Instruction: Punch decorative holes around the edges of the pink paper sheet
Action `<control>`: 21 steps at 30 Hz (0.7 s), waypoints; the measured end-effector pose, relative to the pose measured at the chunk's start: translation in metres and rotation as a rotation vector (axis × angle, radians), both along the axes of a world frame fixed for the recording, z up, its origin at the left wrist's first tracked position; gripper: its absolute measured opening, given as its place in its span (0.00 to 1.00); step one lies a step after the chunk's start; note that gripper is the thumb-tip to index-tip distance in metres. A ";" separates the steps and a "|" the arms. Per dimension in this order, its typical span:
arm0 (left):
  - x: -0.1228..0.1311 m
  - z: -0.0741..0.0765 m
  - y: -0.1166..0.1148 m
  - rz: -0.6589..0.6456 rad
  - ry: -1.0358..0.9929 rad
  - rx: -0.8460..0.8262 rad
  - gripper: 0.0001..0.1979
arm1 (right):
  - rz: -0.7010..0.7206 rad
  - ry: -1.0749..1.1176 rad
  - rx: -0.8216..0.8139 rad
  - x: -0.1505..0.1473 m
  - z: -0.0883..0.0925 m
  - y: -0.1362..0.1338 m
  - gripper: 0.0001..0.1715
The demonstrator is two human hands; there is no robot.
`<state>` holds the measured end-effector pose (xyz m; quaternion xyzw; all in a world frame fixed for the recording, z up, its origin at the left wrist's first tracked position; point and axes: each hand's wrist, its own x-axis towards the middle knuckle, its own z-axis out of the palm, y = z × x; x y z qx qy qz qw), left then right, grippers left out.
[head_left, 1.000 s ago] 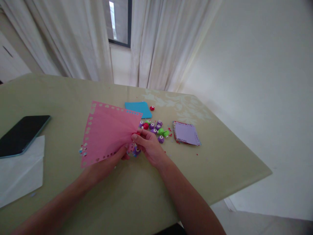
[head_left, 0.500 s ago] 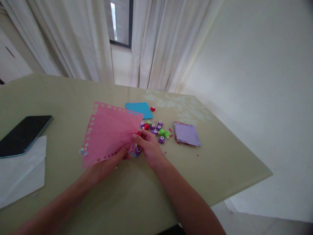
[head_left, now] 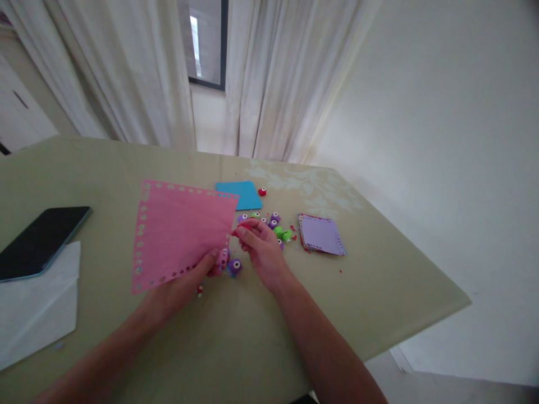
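Observation:
My left hand (head_left: 202,272) pinches the lower right corner of a pink paper sheet (head_left: 185,230) and holds it tilted above the table. Punched-out shapes run along the sheet's edges. Between the thumb and fingers of my right hand (head_left: 263,247) is a small red craft punch (head_left: 241,229), partly covered by the fingers, at the sheet's right edge. Whether it touches the paper I cannot tell. A purple craft punch (head_left: 234,266) lies just right of my left fingers. Several more purple and green punches (head_left: 282,233) are grouped behind my right hand.
A blue sheet (head_left: 246,196) lies behind the pink one, with a red punch (head_left: 262,192) beside it. To the right is a stack of punched paper squares (head_left: 322,234). At left, a dark phone (head_left: 37,241) overlaps white paper (head_left: 46,303). Paper scraps are scattered about.
The pink sheet has shifted left and flattened out where it was bunched at the right edge. My right hand has drawn slightly right with the red punch, whose body now shows more.

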<state>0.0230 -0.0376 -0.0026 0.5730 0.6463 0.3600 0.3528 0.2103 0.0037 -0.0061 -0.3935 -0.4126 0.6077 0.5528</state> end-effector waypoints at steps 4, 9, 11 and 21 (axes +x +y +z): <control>-0.002 0.003 -0.003 0.023 0.055 -0.055 0.28 | -0.105 -0.578 0.250 0.020 0.000 0.004 0.15; -0.003 0.007 -0.003 0.017 0.058 -0.114 0.31 | 0.052 -1.070 0.466 0.022 -0.005 -0.004 0.26; -0.005 0.007 -0.003 0.009 0.075 -0.124 0.32 | 0.091 -1.074 0.470 0.021 -0.005 -0.005 0.26; -0.008 -0.002 -0.004 0.068 -0.086 -0.198 0.34 | -0.252 -1.455 0.519 0.039 -0.006 0.019 0.18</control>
